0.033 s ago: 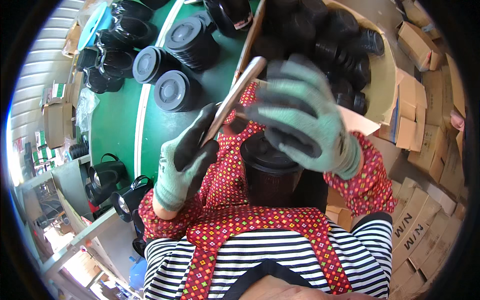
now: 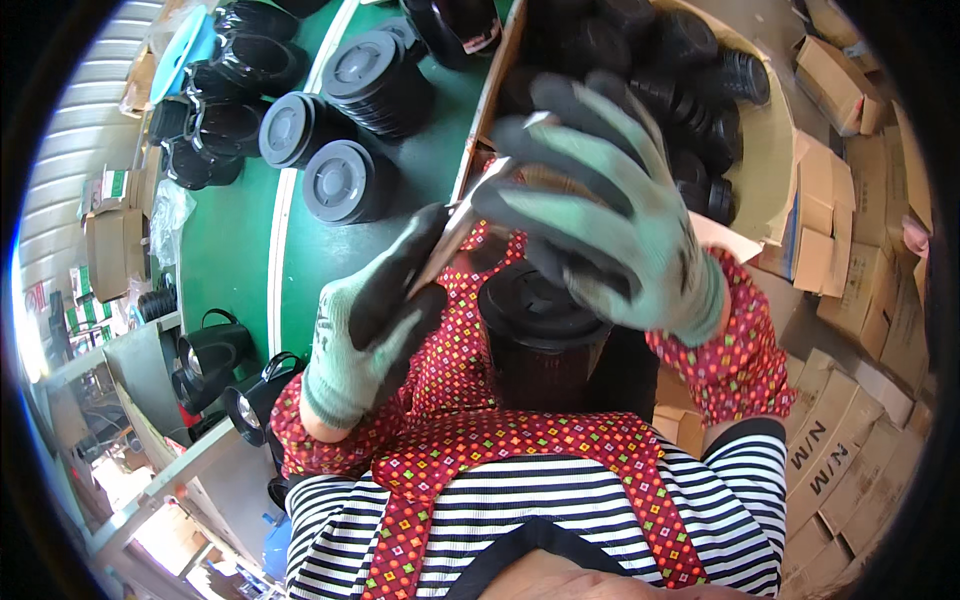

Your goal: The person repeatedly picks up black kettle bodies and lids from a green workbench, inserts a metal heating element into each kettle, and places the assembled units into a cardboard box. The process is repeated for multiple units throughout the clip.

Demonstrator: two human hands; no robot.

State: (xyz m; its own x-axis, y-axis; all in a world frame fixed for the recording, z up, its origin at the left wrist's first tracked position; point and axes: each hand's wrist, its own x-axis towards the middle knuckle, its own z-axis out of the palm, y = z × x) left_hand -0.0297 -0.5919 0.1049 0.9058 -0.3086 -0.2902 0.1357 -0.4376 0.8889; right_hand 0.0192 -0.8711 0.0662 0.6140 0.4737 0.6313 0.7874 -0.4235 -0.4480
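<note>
Left hand [image 2: 370, 320] was closed on a thin, flat slab [image 2: 450, 240], pinched between thumb and fingers just off centre toward 11 o'clock, far end tipped toward 1. Right hand [image 2: 620, 220], at 2 o'clock, had its fingers spread over that far end; motion blur, could not tell whether it touched. Black lidded container [image 2: 530, 315] near centre, toward 4. Step in hand, my reading: left steadied the slab, right worked its far end. Next move seemed to call for firm left pinch, settled right contact.
</note>
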